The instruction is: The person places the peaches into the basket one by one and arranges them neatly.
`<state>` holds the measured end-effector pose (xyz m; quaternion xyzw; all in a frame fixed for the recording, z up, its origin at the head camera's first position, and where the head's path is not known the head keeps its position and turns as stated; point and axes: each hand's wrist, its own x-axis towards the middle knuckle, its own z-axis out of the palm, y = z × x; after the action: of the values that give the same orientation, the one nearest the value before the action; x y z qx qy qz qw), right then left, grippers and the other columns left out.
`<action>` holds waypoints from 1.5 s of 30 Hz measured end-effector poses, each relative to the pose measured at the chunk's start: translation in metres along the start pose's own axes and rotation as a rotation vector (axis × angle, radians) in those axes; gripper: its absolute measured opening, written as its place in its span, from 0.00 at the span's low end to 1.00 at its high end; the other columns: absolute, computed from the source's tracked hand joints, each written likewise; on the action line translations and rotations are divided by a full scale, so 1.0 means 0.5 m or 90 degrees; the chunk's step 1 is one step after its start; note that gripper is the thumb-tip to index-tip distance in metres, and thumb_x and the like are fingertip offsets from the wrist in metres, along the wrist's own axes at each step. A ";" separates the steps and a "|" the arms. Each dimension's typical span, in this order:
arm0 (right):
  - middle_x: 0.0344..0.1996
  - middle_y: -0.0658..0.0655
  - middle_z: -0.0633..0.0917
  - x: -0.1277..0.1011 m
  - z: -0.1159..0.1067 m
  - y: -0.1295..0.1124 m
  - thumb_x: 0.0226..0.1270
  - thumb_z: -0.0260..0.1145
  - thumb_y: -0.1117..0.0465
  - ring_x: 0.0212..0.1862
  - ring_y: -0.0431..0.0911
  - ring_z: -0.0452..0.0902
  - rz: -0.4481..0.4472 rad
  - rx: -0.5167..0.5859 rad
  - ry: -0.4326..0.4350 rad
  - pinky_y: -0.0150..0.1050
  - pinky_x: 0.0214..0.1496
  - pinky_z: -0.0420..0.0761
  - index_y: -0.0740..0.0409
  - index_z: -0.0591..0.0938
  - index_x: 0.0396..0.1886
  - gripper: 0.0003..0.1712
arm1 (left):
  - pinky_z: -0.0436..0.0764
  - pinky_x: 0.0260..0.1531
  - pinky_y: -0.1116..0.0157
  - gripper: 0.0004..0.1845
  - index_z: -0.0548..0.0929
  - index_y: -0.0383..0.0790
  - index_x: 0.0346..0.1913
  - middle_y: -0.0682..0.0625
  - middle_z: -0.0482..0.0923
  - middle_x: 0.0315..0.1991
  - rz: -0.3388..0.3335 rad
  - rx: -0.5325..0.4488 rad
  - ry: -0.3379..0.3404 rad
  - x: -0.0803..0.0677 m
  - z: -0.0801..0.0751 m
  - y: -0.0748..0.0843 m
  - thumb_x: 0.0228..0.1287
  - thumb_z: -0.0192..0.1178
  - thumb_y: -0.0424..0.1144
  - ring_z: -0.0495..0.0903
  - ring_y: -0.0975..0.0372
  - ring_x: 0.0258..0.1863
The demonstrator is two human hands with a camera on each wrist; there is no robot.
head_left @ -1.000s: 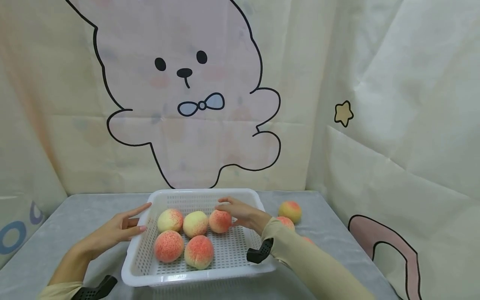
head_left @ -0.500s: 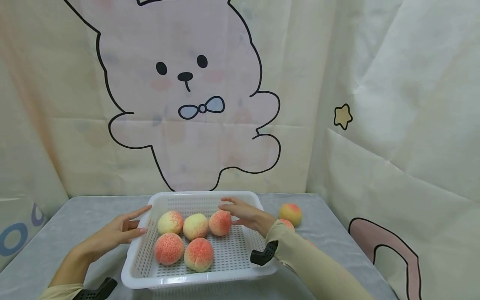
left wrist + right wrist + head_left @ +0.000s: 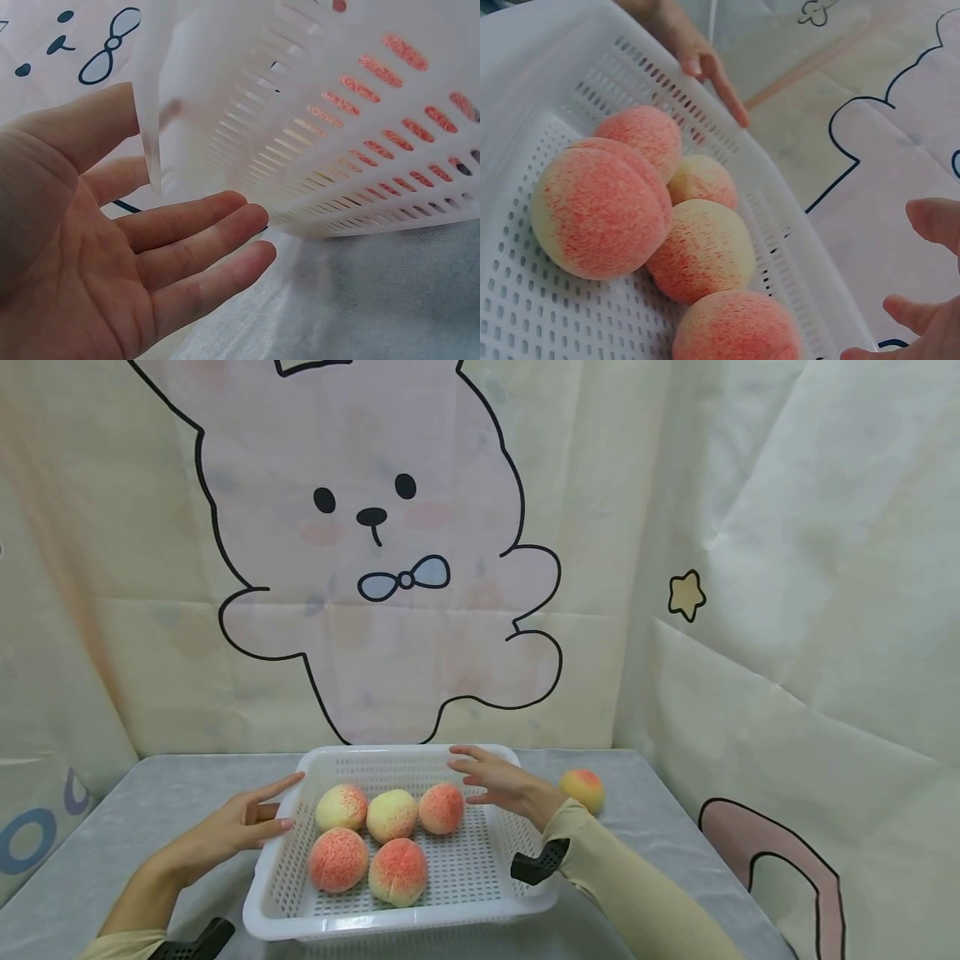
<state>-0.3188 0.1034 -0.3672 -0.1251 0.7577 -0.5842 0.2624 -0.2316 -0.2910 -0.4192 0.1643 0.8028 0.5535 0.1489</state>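
A white perforated plastic basket (image 3: 450, 903) stands on the table with several peaches in it. My left hand (image 3: 228, 827) holds its left rim: thumb and index finger lie over the edge. In the left wrist view, the other fingers (image 3: 214, 251) extend outside the slotted wall. Above the basket's right side, my right hand (image 3: 502, 783) has spread fingers and nothing in them. The nearest peach (image 3: 441, 808), reddish, sits just left of its fingertips. Two paler peaches, one of them this yellowish peach (image 3: 392, 816), and two redder ones, including a front peach (image 3: 398, 872), lie beside it.
Another peach (image 3: 582, 790) lies on the grey-covered table (image 3: 652, 827) right of the basket, behind my right forearm. A pale curtain (image 3: 585, 677) with a cartoon bear hangs behind the table, and another side curtain (image 3: 810, 635) hangs at the right.
My right hand has let go of the reddish peach and moved right, its fingers spreading. The forearm now hides peaches that showed beside it. My left hand stays on the rim.
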 end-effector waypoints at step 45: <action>0.66 0.64 0.75 -0.150 -0.152 0.013 0.82 0.51 0.51 0.63 0.51 0.79 -0.224 -0.113 0.057 0.42 0.66 0.77 0.59 0.65 0.73 0.28 | 0.86 0.46 0.56 0.43 0.42 0.42 0.82 0.25 0.70 0.67 -0.013 0.018 0.027 0.008 0.000 -0.008 0.76 0.56 0.42 0.85 0.55 0.50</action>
<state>-0.2972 0.2048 -0.3407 -0.2519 0.7835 -0.5572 0.1103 -0.2357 -0.2905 -0.4232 0.1461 0.8152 0.5439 0.1351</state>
